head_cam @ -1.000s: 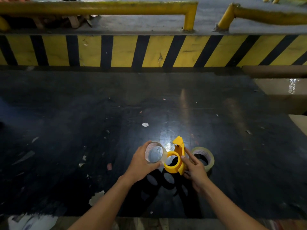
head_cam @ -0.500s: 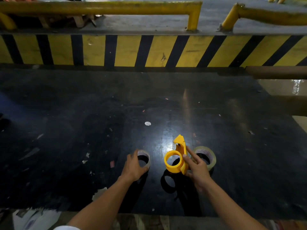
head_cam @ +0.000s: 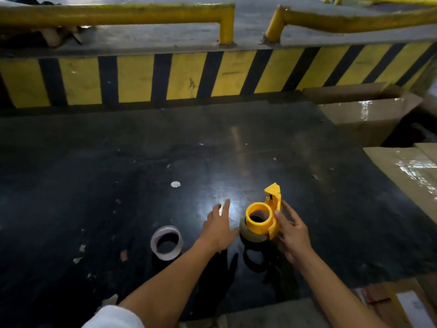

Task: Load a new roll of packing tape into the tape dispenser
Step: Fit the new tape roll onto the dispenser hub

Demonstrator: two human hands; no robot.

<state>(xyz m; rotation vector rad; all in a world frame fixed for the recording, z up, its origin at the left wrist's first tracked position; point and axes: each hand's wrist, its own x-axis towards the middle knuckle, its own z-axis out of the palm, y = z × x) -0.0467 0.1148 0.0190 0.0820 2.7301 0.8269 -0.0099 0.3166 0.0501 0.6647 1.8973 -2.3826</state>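
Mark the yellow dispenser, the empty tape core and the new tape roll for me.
yellow dispenser (head_cam: pixel 259 220): head view, on its round hub.
empty tape core (head_cam: pixel 154 241): head view, on its left rim.
new tape roll (head_cam: pixel 248 235): head view, on its outer wall below the hub.

A bright yellow tape dispenser (head_cam: pixel 263 218) stands out against the glossy black worktop (head_cam: pixel 118 176), a pale whitish-grey spent roll (head_cam: pixel 167 242) lies beside what looks like a tan tape roll (head_cam: pixel 250 235), and behind runs a yellow-and-black striped barrier (head_cam: pixel 189 76) under plain yellow rails (head_cam: pixel 118 14).
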